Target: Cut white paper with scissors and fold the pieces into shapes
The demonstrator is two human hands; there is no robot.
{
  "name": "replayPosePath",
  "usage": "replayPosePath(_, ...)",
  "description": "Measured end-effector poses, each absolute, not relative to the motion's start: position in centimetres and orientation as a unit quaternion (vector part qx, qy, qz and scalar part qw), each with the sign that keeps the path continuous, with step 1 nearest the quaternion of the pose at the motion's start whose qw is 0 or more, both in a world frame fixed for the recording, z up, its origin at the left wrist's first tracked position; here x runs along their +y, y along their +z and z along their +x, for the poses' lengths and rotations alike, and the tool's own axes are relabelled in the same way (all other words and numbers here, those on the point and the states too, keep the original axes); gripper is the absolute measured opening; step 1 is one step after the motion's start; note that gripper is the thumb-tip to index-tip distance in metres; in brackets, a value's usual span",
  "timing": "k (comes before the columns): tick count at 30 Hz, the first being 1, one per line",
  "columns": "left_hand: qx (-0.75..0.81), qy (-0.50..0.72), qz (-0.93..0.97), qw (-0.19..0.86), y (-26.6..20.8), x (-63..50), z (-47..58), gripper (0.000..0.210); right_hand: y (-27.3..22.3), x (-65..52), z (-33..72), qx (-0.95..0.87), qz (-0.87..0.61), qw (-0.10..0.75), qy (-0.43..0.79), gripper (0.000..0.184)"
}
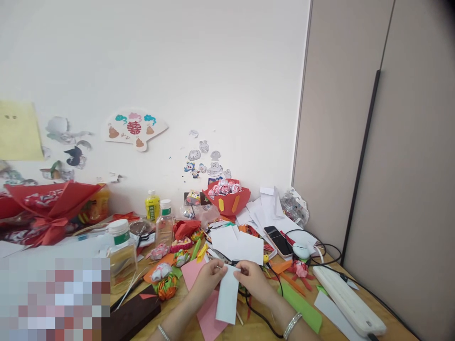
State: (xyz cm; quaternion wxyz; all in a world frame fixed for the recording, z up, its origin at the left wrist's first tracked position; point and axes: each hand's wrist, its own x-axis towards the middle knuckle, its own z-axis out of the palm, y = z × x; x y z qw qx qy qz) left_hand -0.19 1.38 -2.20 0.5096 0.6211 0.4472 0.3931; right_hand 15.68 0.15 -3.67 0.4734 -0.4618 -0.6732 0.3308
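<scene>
A narrow strip of white folded paper (226, 298) hangs between my two hands above the table. My left hand (212, 273) pinches its upper left corner between thumb and fingers. At the upper right corner, my right hand (250, 277) grips the same paper with thumb and fingertips. Pink paper (209, 315) lies beneath it on the wooden table. Just beyond my hands are loose white sheets (241, 244). A green paper strip (300, 308) rests to the right of my right wrist.
Paper flowers (166, 286) and a lidded clear bottle (122, 258) stand left, near a dark box (133, 315). A phone (279, 240), black cables (261, 319) and a white power strip (350, 300) lie right. A red bouquet (227, 199) stands by the wall.
</scene>
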Motion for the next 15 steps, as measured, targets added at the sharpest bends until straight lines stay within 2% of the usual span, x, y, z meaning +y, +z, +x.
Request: replayPosePath(15,0.446,0.372,0.636,0.509,-2.41,1.43,-0.26,0.051,-3.48,0.44,16.14,-0.661,-0.472,0.502,0.297,0.013)
